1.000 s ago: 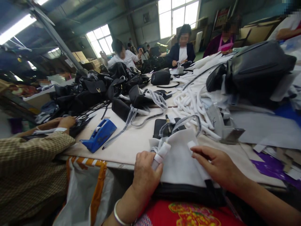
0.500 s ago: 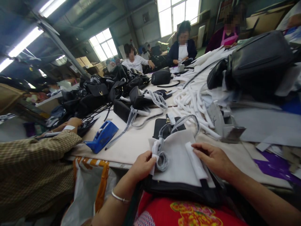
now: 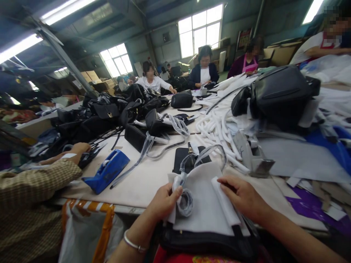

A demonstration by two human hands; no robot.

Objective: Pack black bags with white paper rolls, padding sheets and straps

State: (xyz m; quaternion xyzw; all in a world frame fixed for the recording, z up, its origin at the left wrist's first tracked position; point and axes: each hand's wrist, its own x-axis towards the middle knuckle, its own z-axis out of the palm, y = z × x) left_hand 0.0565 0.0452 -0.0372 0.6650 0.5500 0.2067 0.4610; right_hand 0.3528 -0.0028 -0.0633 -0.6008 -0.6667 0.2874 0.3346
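A black handbag (image 3: 203, 241) lies in front of me at the table's edge, its flap thrown back and a white foam sheet (image 3: 201, 204) spread over it. My left hand (image 3: 166, 201) pinches a white foam wrap (image 3: 176, 186) on the bag's left side, the thumb in front. Beside that thumb a clear plastic-wrapped strap (image 3: 185, 202) is coiled in a loop. On the right side, the bent fingers of my right hand (image 3: 244, 197) grip the upper end of a white foam tube (image 3: 226, 202), which slants down to a black strap end.
A blue tape dispenser (image 3: 106, 171) stands left, near a co-worker's checked sleeve (image 3: 41, 182). White foam tubes (image 3: 219, 128) and a grey tape dispenser (image 3: 253, 155) lie to the right. Black bags (image 3: 106, 109) are heaped at the back left, and a large black bag (image 3: 282, 96) stands right.
The view has tilted up and shifted right. My left thumb has moved up across the foam wrap beside the coiled strap. My right hand keeps its place at the foam tube.
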